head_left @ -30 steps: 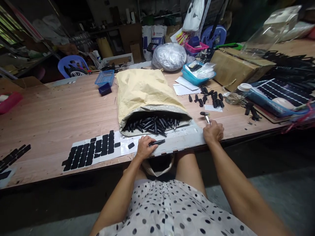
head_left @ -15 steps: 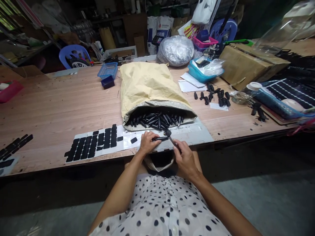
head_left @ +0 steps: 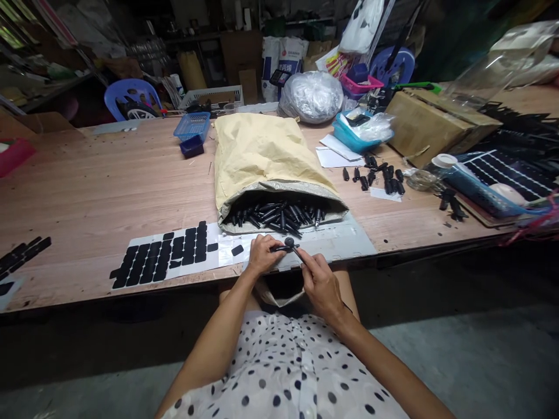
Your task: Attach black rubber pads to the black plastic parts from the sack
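Observation:
My left hand (head_left: pixel 261 254) rests at the table's near edge, closed on a slim black pen-like part (head_left: pixel 282 248) that lies flat. My right hand (head_left: pixel 321 283) is closed on a small metal tool (head_left: pixel 295 249) whose round black head meets the tip of that part. Just behind the hands lies a tan paper sack (head_left: pixel 266 163), its mouth open toward me and full of similar black parts (head_left: pixel 275 215). A white backing sheet (head_left: pixel 183 253) with black stickers (head_left: pixel 161 261) lies to the left of my left hand.
Loose black pieces (head_left: pixel 378 174) and white papers (head_left: pixel 336 152) lie right of the sack. A cardboard box (head_left: pixel 432 119), blue trays (head_left: pixel 356 135) and dark grid panels (head_left: pixel 509 169) fill the right end. A blue basket (head_left: pixel 191 125) stands behind, black strips (head_left: pixel 20 256) at far left.
My right hand came in from the right with the tool and brought its head to the tip of the part in my left hand. The left hand stayed put.

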